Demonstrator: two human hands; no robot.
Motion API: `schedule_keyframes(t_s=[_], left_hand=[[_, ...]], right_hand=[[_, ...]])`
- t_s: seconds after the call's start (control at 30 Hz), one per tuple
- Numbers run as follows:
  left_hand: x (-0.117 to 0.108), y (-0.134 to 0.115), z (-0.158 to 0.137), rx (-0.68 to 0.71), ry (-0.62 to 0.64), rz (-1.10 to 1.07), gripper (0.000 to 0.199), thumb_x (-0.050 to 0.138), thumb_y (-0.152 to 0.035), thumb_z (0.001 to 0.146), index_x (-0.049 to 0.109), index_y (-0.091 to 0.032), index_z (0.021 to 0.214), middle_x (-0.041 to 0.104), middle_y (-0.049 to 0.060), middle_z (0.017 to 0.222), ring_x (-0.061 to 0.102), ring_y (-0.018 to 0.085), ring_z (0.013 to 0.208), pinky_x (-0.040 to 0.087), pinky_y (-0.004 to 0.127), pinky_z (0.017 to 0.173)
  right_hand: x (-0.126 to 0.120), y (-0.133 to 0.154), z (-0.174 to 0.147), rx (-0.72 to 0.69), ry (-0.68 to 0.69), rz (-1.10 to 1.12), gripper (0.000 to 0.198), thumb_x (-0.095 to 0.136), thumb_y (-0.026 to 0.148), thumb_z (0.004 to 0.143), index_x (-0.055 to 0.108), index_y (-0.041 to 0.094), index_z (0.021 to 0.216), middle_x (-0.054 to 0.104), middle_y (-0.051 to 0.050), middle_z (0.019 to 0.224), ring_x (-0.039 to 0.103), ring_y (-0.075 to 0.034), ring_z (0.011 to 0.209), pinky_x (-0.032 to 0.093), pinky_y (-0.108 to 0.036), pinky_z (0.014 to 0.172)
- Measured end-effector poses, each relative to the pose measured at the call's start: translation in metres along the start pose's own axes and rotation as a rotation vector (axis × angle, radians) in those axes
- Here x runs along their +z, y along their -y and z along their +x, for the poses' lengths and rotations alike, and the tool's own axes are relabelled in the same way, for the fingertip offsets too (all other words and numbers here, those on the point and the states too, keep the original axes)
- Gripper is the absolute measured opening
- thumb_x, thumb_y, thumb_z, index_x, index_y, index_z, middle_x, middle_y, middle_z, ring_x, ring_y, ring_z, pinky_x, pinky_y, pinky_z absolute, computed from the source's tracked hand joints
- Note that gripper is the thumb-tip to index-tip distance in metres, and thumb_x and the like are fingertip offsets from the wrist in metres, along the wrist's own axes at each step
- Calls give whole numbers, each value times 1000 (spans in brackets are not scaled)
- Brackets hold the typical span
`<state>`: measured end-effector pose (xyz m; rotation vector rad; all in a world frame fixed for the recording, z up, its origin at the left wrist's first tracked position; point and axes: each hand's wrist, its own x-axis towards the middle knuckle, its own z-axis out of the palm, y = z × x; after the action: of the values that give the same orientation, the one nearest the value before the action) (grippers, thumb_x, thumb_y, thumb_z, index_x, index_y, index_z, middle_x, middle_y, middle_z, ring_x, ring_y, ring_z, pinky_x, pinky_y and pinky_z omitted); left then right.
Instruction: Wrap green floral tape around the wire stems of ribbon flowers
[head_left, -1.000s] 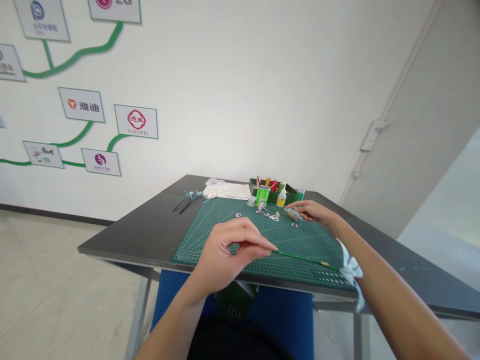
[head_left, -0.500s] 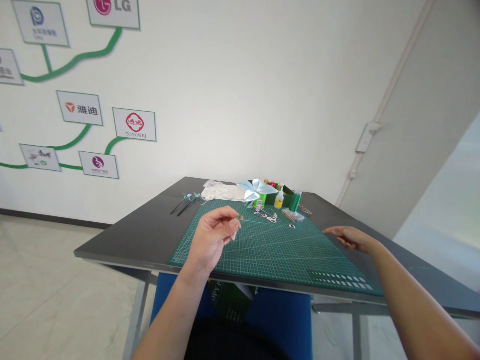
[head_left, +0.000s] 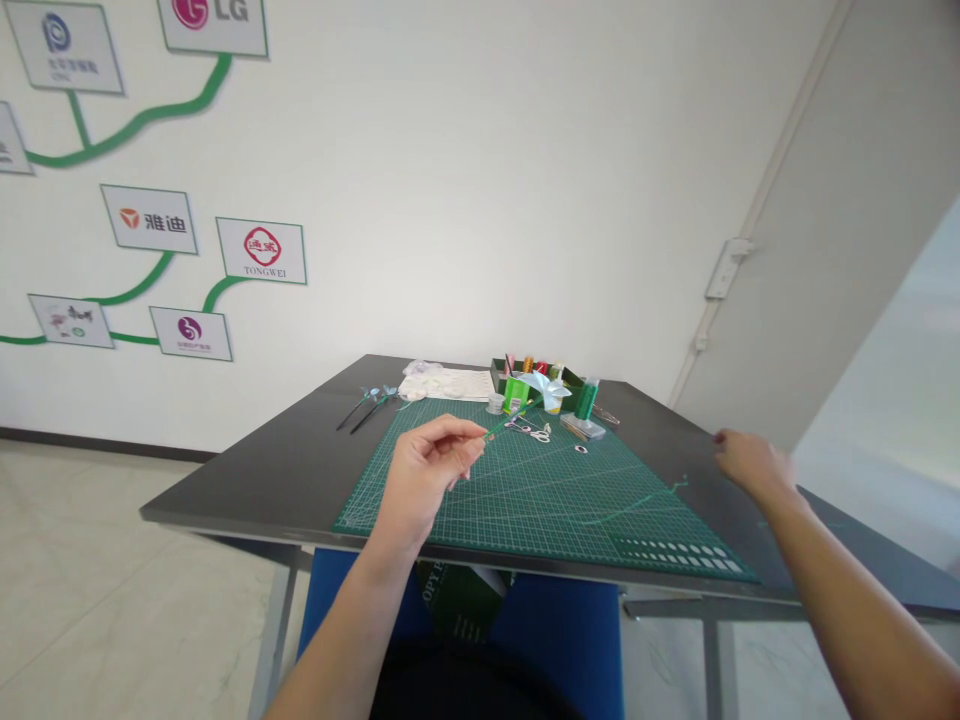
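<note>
My left hand [head_left: 435, 462], above the near-left part of the green cutting mat [head_left: 525, 510], is closed in a pinch on the thin green stem of a pale blue artificial flower [head_left: 546, 388]. The flower leans away to the right, its petals in front of a glue bottle [head_left: 553, 402]. Over the dark table to the right of the mat is my right hand [head_left: 756, 465], smeared by motion, so its fingers cannot be made out. A thin, crinkled green strand [head_left: 637, 502] shows over the mat's right part, between my hands.
Two finished-looking blue flowers on dark stems [head_left: 367, 410] lie at the table's left. White scissors [head_left: 540, 434], a green box [head_left: 516, 394], a green spool [head_left: 587, 400] and a white sheet [head_left: 457, 384] stand or lie toward the back. The wall is behind.
My right hand has moved right and away from the mat. The flower has tipped to the right in my left hand, and the green strand now shows loose over the mat.
</note>
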<state>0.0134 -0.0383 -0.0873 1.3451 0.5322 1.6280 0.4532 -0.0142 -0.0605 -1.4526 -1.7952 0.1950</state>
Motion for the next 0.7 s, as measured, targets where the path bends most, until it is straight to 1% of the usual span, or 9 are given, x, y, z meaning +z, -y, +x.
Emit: schedule_keyframes(t_s=[0.1, 0.17, 0.2, 0.27, 0.33, 0.43, 0.53, 0.6, 0.7], left_hand=[[4, 1, -2, 53, 16, 110, 10, 88, -28, 77, 84, -19, 82, 66, 0, 71, 48, 8, 52, 37, 22, 46], [7, 1, -4, 85, 32, 166, 9, 86, -28, 79, 84, -19, 82, 66, 1, 73, 50, 9, 55, 41, 22, 49], [9, 1, -5, 97, 40, 191, 9, 85, -27, 80, 84, -19, 82, 65, 1, 73, 52, 9, 57, 43, 22, 50], [12, -1, -7, 121, 51, 235, 8, 82, -26, 82, 85, -18, 82, 66, 2, 75, 55, 10, 60, 46, 21, 53], [14, -3, -9, 136, 62, 266, 8, 79, -24, 84, 85, -18, 83, 67, 3, 77, 58, 11, 62, 46, 21, 54], [15, -5, -12, 156, 79, 281, 10, 76, -23, 87, 84, -18, 84, 69, 4, 79, 61, 12, 65, 47, 20, 55], [12, -7, -13, 186, 65, 306, 10, 75, -22, 87, 84, -18, 84, 70, 4, 79, 64, 13, 67, 49, 21, 58], [8, -8, -13, 196, 47, 326, 10, 75, -21, 88, 84, -18, 83, 70, 4, 79, 64, 14, 67, 49, 21, 57], [5, -8, -11, 196, 39, 332, 9, 76, -22, 88, 83, -18, 83, 71, 4, 80, 62, 13, 64, 47, 21, 55]], right_hand=[[20, 28, 14, -90, -168, 42, 27, 75, 30, 88, 62, 28, 64, 40, 0, 49, 43, -17, 44, 28, -32, 48], [41, 50, 16, -119, -229, 65, 26, 76, 31, 88, 63, 27, 66, 50, -2, 54, 45, -18, 48, 28, -32, 47], [53, 63, 13, -122, -229, 76, 17, 77, 30, 88, 68, 27, 73, 59, -4, 61, 52, -20, 53, 33, -32, 48], [80, 92, 1, -120, -189, 107, 10, 74, 34, 90, 74, 25, 88, 70, -6, 72, 62, -22, 59, 40, -31, 48], [108, 124, -18, -131, -83, 153, 24, 69, 43, 96, 77, 22, 105, 72, -3, 69, 64, -21, 53, 44, -30, 47], [146, 166, -46, -139, 202, 450, 39, 65, 47, 101, 73, 20, 127, 72, -1, 71, 69, -19, 53, 57, -33, 58], [167, 189, -63, -66, 325, 676, 51, 68, 54, 99, 69, 22, 137, 74, -2, 78, 62, -14, 44, 46, -26, 43], [171, 196, -68, -9, 307, 727, 55, 68, 59, 98, 70, 21, 138, 68, 1, 68, 54, -12, 39, 37, -23, 38], [166, 199, -72, -34, 258, 665, 51, 62, 58, 102, 77, 18, 131, 49, 7, 49, 40, -11, 37, 33, -22, 41]])
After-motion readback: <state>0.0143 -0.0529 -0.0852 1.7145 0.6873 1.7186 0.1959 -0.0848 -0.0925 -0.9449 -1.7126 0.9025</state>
